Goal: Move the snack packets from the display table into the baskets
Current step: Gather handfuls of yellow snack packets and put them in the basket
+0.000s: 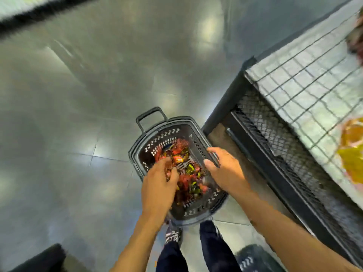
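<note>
A black plastic basket (pixel 155 142) stands on the floor in front of my feet, its handle pointing away. Several small red, green and orange snack packets (pixel 189 179) lie in a heap inside it. My left hand (pixel 159 179) reaches into the basket from the near left with curled fingers among the packets; whether it grips one is blurred. My right hand (pixel 224 169) grips the basket's right rim, thumb inside and fingers over the edge. On the display table (pixel 290 79) at the right, orange and yellow packets (pixel 351 150) lie near the frame's edge.
The display table has a wire grid top and black mesh sides, its corner close to the basket's right. Grey glossy floor tiles (pixel 78 114) spread to the left and ahead. A dark object (pixel 45 258) sits at the bottom left, and another basket's rim (pixel 247 258) by my right foot.
</note>
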